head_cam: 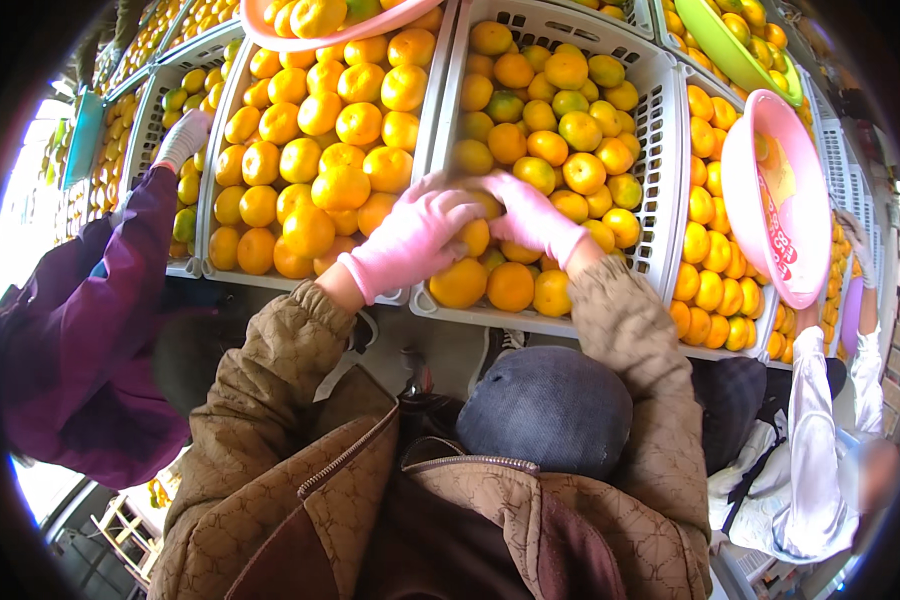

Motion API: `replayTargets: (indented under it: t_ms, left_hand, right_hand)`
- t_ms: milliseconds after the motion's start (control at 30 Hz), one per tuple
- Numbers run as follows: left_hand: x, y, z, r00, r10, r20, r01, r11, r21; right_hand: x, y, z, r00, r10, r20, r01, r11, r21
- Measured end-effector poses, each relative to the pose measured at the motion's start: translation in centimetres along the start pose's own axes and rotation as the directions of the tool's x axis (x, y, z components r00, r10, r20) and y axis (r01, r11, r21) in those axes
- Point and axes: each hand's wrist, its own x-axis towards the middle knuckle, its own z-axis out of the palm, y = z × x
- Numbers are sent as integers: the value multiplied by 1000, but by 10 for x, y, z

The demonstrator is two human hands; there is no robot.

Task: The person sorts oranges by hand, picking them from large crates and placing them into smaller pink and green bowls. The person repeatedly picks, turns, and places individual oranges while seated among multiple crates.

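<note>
My left hand (417, 238), in a pink knit glove, reaches over the left rim of a white plastic crate (495, 319). Its fingers and thumb curl around an orange mandarin (475, 238) near the crate's front left corner. My right hand (538, 216), gloved the same way, closes from the other side on another mandarin (486, 204), partly covered by its fingers. Loose mandarins (547, 147), some orange and some greenish, fill the crate around both hands. Bigger orange mandarins (340, 187) lie in rows in the crate left of it.
A pink basin (736, 187) bearing writing rests on the right-hand crate's fruit. Another pink basin (375, 31) and a green basin (735, 64) hold mandarins farther back. A co-worker's gloved hand (184, 141) reaches into a left crate. A person in white sleeves (808, 405) works at right.
</note>
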Motion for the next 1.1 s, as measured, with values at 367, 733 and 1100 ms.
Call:
replayTargets:
  t_ms: [367, 733, 1100]
  left_hand:
    - [5, 12, 10, 987, -124, 106, 103, 978, 179]
    - [-8, 40, 41, 956, -293, -17, 277, 881, 383]
    - [-8, 40, 36, 957, -248, -149, 274, 943, 190]
  right_hand:
    - [-6, -16, 6, 999, 20, 42, -15, 992, -123]
    - [-36, -17, 7, 980, 176, 89, -149, 957, -247]
    - [156, -146, -154, 812, -482, -328, 342, 850, -401]
